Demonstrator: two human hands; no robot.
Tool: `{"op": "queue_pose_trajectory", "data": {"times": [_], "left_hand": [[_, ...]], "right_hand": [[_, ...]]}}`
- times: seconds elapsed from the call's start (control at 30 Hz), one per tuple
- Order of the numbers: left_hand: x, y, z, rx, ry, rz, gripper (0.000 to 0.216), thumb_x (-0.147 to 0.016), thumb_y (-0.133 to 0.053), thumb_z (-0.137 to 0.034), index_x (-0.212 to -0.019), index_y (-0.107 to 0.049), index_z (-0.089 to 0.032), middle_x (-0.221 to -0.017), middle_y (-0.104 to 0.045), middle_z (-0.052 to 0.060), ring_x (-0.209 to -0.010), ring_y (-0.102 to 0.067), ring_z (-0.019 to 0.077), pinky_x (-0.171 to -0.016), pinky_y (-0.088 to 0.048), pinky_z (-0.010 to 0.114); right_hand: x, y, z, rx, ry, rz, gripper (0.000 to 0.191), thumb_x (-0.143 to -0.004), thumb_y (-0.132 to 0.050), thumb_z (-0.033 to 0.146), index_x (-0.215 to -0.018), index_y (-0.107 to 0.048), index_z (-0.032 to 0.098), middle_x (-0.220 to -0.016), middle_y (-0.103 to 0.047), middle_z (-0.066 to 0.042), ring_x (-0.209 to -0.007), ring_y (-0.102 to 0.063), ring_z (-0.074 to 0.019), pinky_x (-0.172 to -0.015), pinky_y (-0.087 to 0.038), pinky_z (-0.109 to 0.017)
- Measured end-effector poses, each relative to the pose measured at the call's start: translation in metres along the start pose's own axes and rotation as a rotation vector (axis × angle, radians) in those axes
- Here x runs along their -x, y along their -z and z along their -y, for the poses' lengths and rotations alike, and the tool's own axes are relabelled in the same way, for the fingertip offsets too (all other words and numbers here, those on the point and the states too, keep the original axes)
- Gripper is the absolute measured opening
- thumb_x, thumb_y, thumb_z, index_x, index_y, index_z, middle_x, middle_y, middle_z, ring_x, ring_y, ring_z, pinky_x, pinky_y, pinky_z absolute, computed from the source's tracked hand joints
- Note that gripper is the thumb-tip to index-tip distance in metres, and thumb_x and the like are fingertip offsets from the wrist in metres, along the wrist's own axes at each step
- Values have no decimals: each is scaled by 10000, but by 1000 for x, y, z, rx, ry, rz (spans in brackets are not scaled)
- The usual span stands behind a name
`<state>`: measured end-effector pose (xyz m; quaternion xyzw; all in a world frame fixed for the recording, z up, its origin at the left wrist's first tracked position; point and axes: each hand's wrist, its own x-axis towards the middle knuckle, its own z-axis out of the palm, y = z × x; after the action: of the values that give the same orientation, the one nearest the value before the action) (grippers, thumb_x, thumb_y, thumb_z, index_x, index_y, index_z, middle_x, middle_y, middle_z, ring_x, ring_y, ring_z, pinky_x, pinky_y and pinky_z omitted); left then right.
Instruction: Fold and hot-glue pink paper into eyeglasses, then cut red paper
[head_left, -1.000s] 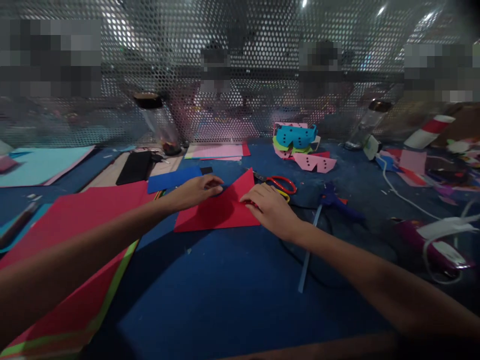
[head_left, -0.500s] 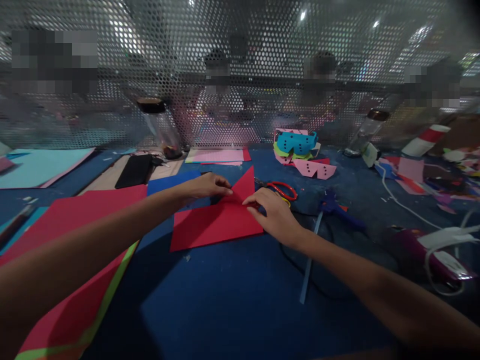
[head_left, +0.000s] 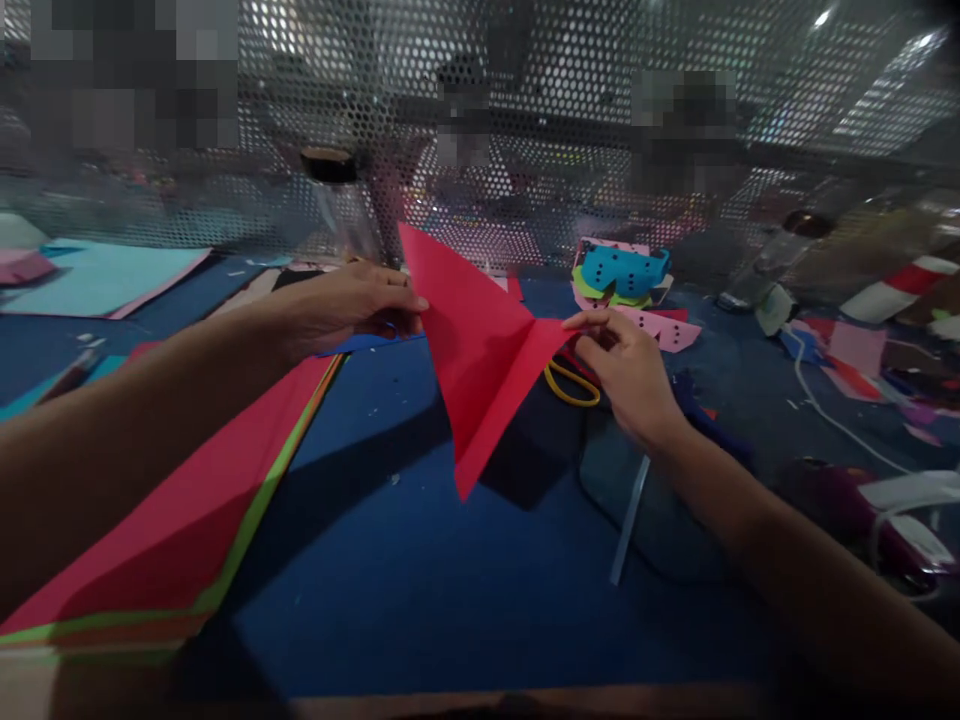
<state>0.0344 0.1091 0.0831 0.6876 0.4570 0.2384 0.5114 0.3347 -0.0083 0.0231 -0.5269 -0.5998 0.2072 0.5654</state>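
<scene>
A creased sheet of red paper (head_left: 476, 335) hangs above the blue table, spread between both my hands. On its left edge, my left hand (head_left: 360, 305) pinches it between thumb and fingers. The opposite corner is gripped by my right hand (head_left: 619, 365), thumb and forefinger closed on it. One point of the sheet droops toward me, and a fold runs down from its right side. Behind the right fingers show the yellow and red handles of scissors (head_left: 574, 388), partly covered.
Large coloured sheets (head_left: 195, 480) lie stacked at left. Cut paper masks (head_left: 626, 272) sit at the back, near a glue gun (head_left: 709, 420) with its cord. A pale blue strip (head_left: 630, 520) lies to the right. Bottles (head_left: 345, 205) stand along the perforated metal screen (head_left: 525, 140).
The red paper has been lifted off the table, opened out and tilted. My hands have moved apart, each still holding an edge. The camera view has shifted as well.
</scene>
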Motion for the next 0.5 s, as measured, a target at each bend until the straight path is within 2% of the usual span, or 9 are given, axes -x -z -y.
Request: {"op": "queue_pose_trajectory", "data": {"times": [0.1,0.23,0.37,0.5], "left_hand": [[21,-3,-6,116,-12,-56,164,-764,-773,-288,-720,-665,-172,-714,-688,34,-674,-634,156,-648,-507,282],[46,-9,-16,259,3,-74,134,-808,-731,-218,-723,-655,-148,-707,-665,21,-675,-638,128,-624,-517,234],[68,-13,-17,364,8,-75,145,-818,-717,-240,-722,-669,-142,-661,-652,19,-631,-646,128,-596,-542,227],[83,-18,-4,382,70,-65,159,-818,-712,-263,-712,-654,-159,-643,-672,16,-612,-650,139,-597,-556,253]], "right_hand": [[-3,-1,-2,-251,-140,60,147,-858,-655,211,-991,-700,254,-896,-658,11,-803,-630,-142,-767,-535,-290],[-4,0,2,-464,-228,104,173,-836,-682,202,-993,-690,273,-907,-676,26,-791,-663,-128,-778,-562,-278],[-4,4,8,-545,-288,127,153,-831,-691,238,-980,-684,267,-900,-688,24,-762,-663,-123,-744,-568,-265],[-2,3,10,-493,-315,132,140,-816,-638,242,-953,-667,256,-887,-687,7,-772,-654,-150,-734,-564,-297]]}}
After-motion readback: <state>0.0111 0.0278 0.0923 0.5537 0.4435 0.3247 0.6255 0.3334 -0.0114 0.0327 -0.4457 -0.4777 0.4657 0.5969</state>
